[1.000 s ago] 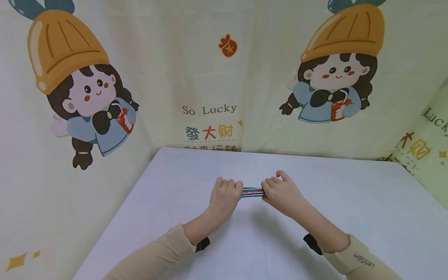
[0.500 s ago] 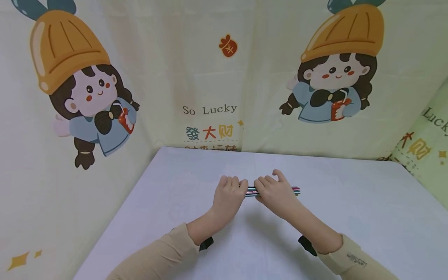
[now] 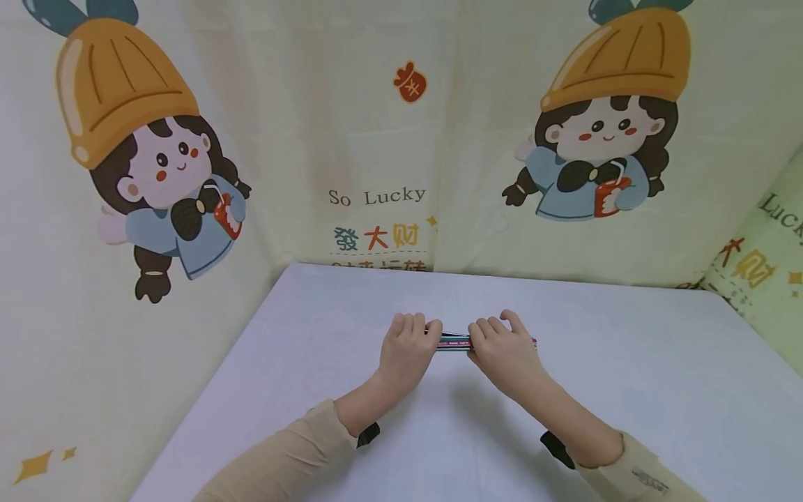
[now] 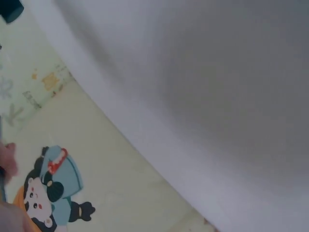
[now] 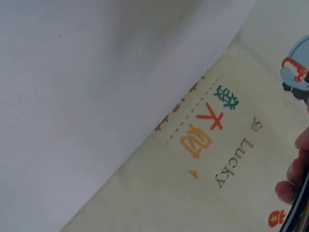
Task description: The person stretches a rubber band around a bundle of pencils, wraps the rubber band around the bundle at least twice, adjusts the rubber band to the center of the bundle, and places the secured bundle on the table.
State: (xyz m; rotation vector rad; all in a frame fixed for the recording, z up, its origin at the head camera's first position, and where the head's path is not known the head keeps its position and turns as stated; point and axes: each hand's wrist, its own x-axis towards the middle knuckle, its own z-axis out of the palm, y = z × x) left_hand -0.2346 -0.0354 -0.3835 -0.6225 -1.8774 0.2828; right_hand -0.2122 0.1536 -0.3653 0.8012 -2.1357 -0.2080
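We read "So Lucky" (image 3: 376, 196) on the printed cloth backdrop (image 3: 301, 104), above 3 coloured Chinese characters; a further line below is cut off by the table (image 3: 627, 362). We count 2 cartoon girls in orange hats. Our left hand (image 3: 406, 346) and right hand (image 3: 504, 346) each curl round a bundle of pencils (image 3: 453, 341), held just above the table's middle. Their number and lettering are too small to make out.

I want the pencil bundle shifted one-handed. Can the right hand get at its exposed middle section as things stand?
Probably yes: the right hand already grips the pencil bundle beside that section, and only the left hand borders it on the bare table.
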